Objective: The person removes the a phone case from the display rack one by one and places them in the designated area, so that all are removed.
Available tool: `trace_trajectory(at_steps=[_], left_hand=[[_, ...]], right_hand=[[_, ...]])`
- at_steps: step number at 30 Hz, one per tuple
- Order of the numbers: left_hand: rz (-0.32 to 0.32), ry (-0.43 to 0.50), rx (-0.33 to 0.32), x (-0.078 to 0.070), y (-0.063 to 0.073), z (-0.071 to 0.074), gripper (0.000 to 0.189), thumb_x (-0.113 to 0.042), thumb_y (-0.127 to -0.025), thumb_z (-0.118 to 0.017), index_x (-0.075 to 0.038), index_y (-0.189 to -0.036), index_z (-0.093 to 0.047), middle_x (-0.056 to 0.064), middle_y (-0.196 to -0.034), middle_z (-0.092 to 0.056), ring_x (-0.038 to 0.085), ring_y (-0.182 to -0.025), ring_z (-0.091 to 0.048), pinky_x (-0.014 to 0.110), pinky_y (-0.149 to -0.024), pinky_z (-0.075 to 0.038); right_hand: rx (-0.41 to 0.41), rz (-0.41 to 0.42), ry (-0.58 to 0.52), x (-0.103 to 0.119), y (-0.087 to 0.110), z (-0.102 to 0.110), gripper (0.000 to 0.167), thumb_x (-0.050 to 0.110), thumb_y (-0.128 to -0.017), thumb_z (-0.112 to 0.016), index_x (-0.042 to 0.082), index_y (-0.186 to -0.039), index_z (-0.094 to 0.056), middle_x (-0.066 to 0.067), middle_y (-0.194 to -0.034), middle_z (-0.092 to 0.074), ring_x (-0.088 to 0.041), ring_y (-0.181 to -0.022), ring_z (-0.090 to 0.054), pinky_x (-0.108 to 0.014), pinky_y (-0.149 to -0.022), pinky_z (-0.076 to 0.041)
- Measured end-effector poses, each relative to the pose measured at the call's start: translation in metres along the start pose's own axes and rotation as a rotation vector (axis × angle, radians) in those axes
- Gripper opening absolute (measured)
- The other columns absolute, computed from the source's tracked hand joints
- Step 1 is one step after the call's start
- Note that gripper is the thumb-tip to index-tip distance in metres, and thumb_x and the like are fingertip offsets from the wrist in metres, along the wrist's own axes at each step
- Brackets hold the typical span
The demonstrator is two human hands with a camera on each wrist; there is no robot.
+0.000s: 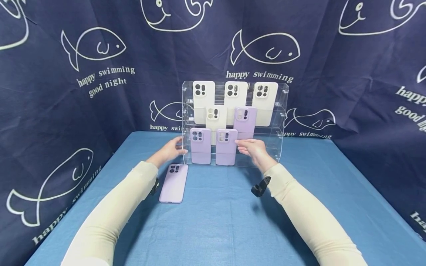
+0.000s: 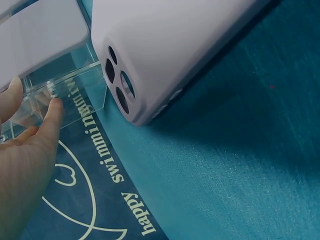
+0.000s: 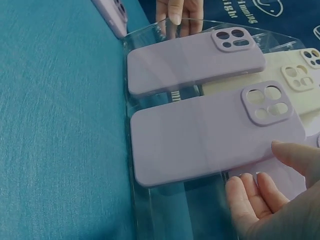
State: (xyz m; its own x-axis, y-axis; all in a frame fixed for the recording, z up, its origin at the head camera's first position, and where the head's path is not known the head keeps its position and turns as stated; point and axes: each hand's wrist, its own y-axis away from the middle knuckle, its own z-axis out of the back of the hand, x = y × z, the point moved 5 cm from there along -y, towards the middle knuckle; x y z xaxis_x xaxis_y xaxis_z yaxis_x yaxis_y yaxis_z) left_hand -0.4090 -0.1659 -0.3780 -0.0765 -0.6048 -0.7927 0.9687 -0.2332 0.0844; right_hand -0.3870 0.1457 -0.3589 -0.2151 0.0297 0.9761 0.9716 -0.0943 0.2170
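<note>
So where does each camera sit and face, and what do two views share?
Head: worn on the head, facing forward and down at the clear rack; left hand, right hand and cream sleeves show.
Left wrist: on that wrist, facing the rack's edge and the loose lilac case; the left hand shows at picture left.
Right wrist: on that wrist, facing two lilac cases on the rack's lowest tier; the right hand shows lower right, the left hand at top.
Shared: both wrist views include the loose lilac case.

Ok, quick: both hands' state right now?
Left hand: holding the clear rack by its left edge.
Right hand: open, thumb at the lower-right lilac case.
</note>
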Motion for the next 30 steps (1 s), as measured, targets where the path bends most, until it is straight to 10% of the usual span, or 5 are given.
trace_trajectory(at_steps=[30], left_hand=[[0.013, 0.006, -0.012, 0.0016, 0.0008, -0.0007, 0.073, -0.013, -0.096, -0.059, -0.001, -0.154, -0.016, 0.022, -0.158, -0.023, 0.038, -0.141, -0.034, 0.047, -0.114, -0.036]], right_hand=[[0.009, 0.013, 0.253, -0.0033, -0.0063, -0.0033, 0.038, 0.016, -0.087, -0.073, -0.004, -0.118, -0.064, -0.021, -0.128, -0.062, -0.028, -0.114, -0.065, -0.042, -0.115, -0.037]])
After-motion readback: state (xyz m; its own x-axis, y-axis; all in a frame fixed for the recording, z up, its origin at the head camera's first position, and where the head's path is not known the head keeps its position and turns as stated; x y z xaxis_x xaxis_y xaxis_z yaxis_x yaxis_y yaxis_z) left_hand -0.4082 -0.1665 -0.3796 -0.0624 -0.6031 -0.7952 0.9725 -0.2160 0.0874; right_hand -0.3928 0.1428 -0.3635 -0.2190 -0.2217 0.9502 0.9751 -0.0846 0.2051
